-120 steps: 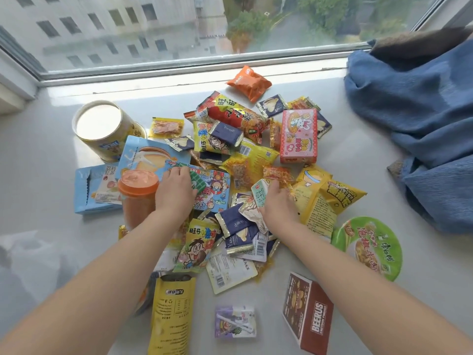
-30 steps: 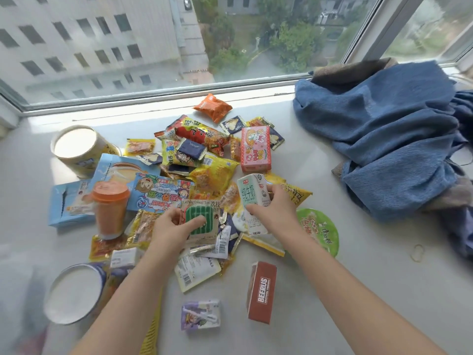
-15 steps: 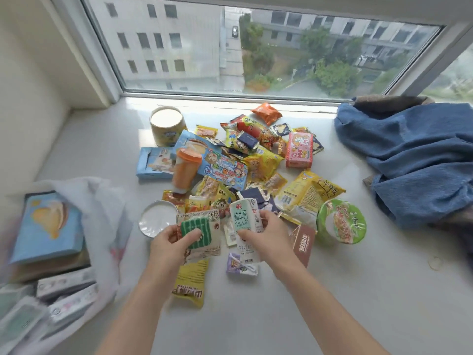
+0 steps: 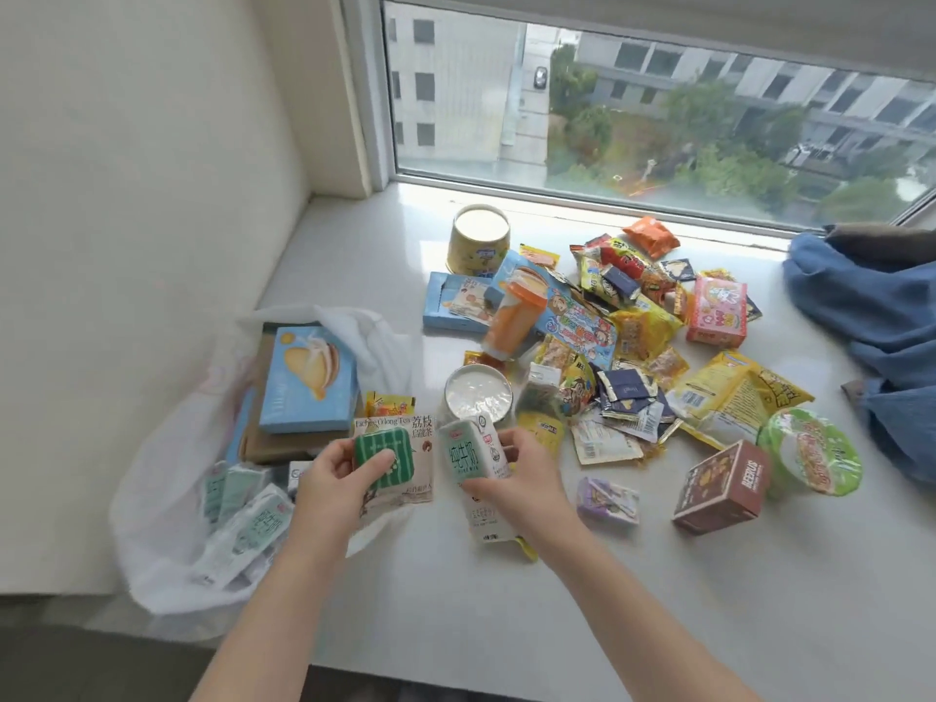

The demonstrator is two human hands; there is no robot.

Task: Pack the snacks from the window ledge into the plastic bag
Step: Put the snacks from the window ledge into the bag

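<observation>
My left hand (image 4: 332, 476) grips a lychee oolong tea pack (image 4: 400, 461) with a green packet on its front, held just right of the white plastic bag (image 4: 162, 499). The bag lies open at the ledge's left end and holds a blue box (image 4: 309, 380) and several pale green milk cartons. My right hand (image 4: 527, 478) holds a white and green milk carton (image 4: 471, 456) upright beside the tea pack. A heap of snack packets (image 4: 633, 342) covers the middle of the ledge behind both hands.
A yellow tub (image 4: 478, 240) stands near the window. An orange-lidded cup (image 4: 511, 321), a white-lidded tub (image 4: 478, 395), a brown box (image 4: 724, 488), a green noodle bowl (image 4: 810, 453) and a small purple carton (image 4: 608, 501) lie around. Blue cloth (image 4: 871, 316) is bunched at right. A wall borders the left.
Both hands have lifted their items out of the heap and carried them left toward the bag. The view has swung left, bringing the bag and wall into sight.
</observation>
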